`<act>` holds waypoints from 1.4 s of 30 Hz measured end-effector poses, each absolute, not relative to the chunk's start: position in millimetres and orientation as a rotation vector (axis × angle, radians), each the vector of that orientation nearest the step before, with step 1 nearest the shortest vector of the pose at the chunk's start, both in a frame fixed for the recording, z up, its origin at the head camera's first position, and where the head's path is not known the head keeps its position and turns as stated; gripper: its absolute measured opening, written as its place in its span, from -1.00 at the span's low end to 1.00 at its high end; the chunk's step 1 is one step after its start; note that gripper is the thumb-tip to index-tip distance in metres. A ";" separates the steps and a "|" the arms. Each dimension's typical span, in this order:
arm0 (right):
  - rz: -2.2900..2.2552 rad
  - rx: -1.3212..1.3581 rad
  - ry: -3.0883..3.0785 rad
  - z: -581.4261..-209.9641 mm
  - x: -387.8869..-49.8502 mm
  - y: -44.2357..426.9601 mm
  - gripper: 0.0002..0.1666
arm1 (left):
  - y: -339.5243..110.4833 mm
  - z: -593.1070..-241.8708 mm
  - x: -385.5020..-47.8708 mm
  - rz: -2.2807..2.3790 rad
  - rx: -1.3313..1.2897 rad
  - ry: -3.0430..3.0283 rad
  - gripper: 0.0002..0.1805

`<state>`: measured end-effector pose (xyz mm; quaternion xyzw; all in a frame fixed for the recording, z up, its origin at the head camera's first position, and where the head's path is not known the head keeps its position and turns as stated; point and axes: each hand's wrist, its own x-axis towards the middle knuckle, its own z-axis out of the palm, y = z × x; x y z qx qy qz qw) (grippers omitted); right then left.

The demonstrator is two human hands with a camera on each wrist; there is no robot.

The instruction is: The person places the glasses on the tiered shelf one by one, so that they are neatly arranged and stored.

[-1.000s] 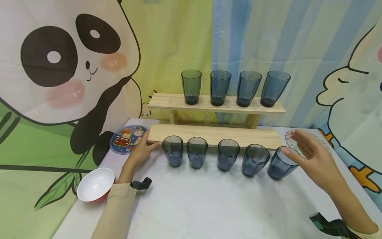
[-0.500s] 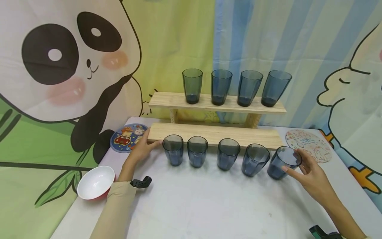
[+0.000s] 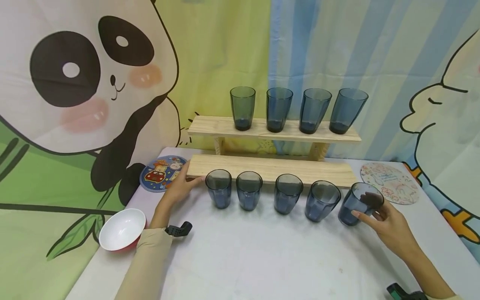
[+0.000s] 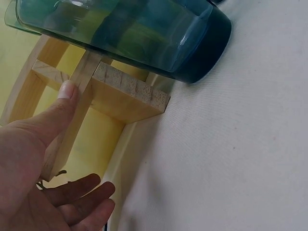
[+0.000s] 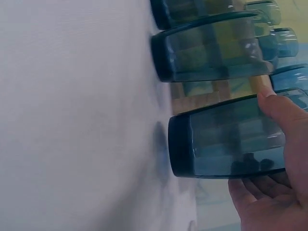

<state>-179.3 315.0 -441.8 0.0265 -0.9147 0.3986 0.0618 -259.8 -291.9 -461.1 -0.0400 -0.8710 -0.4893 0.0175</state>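
Curling round a smoky-blue glass (image 3: 350,206), the thumb and fingers (image 5: 243,196) of a person's right hand (image 3: 391,229) grip its sides, the glass at ten o'clock from the hand; whether its base touches the white table (image 3: 277,258) cannot be told. The left hand (image 3: 178,189) rests its thumb on the front edge of the lower wooden shelf (image 3: 270,168), near the left end. Three other fingers bend loosely, clear of the plank; the index finger is hidden in the left wrist view, so whether the hand grips cannot be told. At nine o'clock from the gripped glass, four matching glasses (image 3: 287,198) stand in a row before the lower shelf. At twelve o'clock from the row, the upper wooden shelf (image 3: 213,126) bears four upright tumblers (image 3: 279,110), spaced apart. A round floral mat (image 3: 390,183) lies at twelve o'clock from the right hand, a round blue mat (image 3: 161,173) at ten o'clock from the left. A white bowl (image 3: 121,227) with a red outside sits at eight o'clock from the left hand, near a beige sleeve (image 3: 148,258).
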 end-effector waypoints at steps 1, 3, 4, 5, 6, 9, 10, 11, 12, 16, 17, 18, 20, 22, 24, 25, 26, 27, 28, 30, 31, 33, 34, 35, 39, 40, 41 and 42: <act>1.201 0.075 -2.760 -437.3 -179.3 315.7 -0.02 | -291.6 -461.2 -260.0 -1.524 -0.125 -2.704 0.01; 1.193 0.071 -2.745 -425.5 -180.4 316.2 -0.03 | -291.5 -461.6 -260.3 -1.523 -0.125 -2.703 0.02; 1.186 0.067 -2.735 -418.5 -181.3 316.0 -0.03 | -291.9 -461.9 -260.5 -1.522 -0.120 -2.704 0.02; 1.176 0.062 -2.720 -410.9 -182.4 315.2 -0.04 | -291.9 -462.1 -260.6 -1.519 -0.109 -2.708 0.03; 1.177 0.069 -2.693 -403.2 -183.9 314.4 -0.07 | -291.9 -462.3 -260.8 -1.518 -0.105 -2.711 0.02; 1.170 0.096 -2.622 -377.0 -189.9 311.3 -0.15 | -291.6 -462.6 -261.0 -1.515 -0.103 -2.718 0.03; 1.179 0.115 -2.595 -368.3 -192.6 309.9 -0.18 | -291.3 -462.6 -261.0 -1.517 -0.098 -2.720 0.03; 1.185 0.132 -2.576 -359.5 -195.5 307.8 -0.21 | -291.0 -462.6 -260.9 -1.519 -0.101 -2.719 0.03; 1.188 0.149 -2.565 -351.0 -198.9 305.5 -0.22 | -290.7 -462.6 -261.0 -1.528 -0.109 -2.716 0.03; 1.178 0.171 -2.600 -319.9 -215.0 288.5 -0.21 | -290.6 -461.0 -260.0 -1.558 -0.123 -2.695 0.04; 1.178 0.178 -2.618 -314.3 -220.0 283.1 -0.19 | -290.4 -460.6 -259.4 -1.564 -0.129 -2.690 0.05; 1.187 0.182 -2.642 -309.5 -224.9 277.3 -0.19 | -288.1 -455.1 -256.6 -1.580 -0.126 -2.688 0.04; 1.217 0.207 -2.673 -302.5 -234.6 263.6 -0.16 | -288.4 -454.6 -256.3 -1.579 -0.126 -2.687 0.04; 1.259 0.246 -2.693 -297.8 -243.0 248.2 -0.15 | -288.6 -454.2 -256.2 -1.569 -0.126 -2.692 0.04; 1.308 0.285 -2.710 -294.8 -249.7 230.9 -0.13 | -288.9 -454.6 -256.8 -1.560 -0.131 -2.695 0.03; 1.333 0.315 -2.708 -294.0 -252.8 221.8 -0.11 | -291.1 -459.9 -259.7 -1.543 -0.135 -2.695 0.03; 1.362 0.347 -2.706 -293.2 -255.4 213.1 -0.11 | -290.9 -460.3 -259.8 -1.540 -0.139 -2.693 0.02; 1.392 0.374 -2.704 -292.4 -257.8 204.0 -0.11 | -290.5 -460.6 -259.8 -1.538 -0.133 -2.695 0.02; 1.429 0.401 -2.702 -292.2 -259.7 195.2 -0.11 | -290.2 -461.1 -260.0 -1.541 -0.130 -2.694 0.03; 1.489 0.467 -2.682 -292.4 -263.7 177.3 -0.13 | -289.6 -461.8 -260.1 -1.550 -0.114 -2.695 0.04; 1.511 0.490 -2.676 -291.9 -265.1 168.1 -0.15 | -289.2 -461.9 -260.1 -1.554 -0.111 -2.696 0.05; 1.559 0.534 -2.661 -291.3 -267.8 149.3 -0.18 | -289.0 -462.0 -260.0 -1.569 -0.097 -2.694 0.07; 1.577 0.558 -2.656 -290.8 -269.2 139.9 -0.19 | -289.1 -462.1 -260.1 -1.577 -0.092 -2.692 0.07; 1.592 0.586 -2.649 -290.4 -271.1 130.4 -0.20 | -289.4 -462.2 -260.1 -1.580 -0.085 -2.692 0.07; 1.644 0.678 -2.625 -287.3 -277.7 93.5 -0.21 | -290.9 -463.0 -260.2 -1.577 -0.077 -2.694 0.07; 1.649 0.697 -2.615 -286.4 -279.4 84.5 -0.21 | -291.1 -463.1 -260.3 -1.575 -0.077 -2.697 0.07; 1.666 0.706 -2.601 -285.4 -281.2 75.5 -0.23 | -291.3 -463.1 -260.3 -1.571 -0.076 -2.699 0.07; 1.676 0.709 -2.589 -284.6 -283.0 66.8 -0.24 | -291.4 -463.1 -260.2 -1.567 -0.076 -2.701 0.07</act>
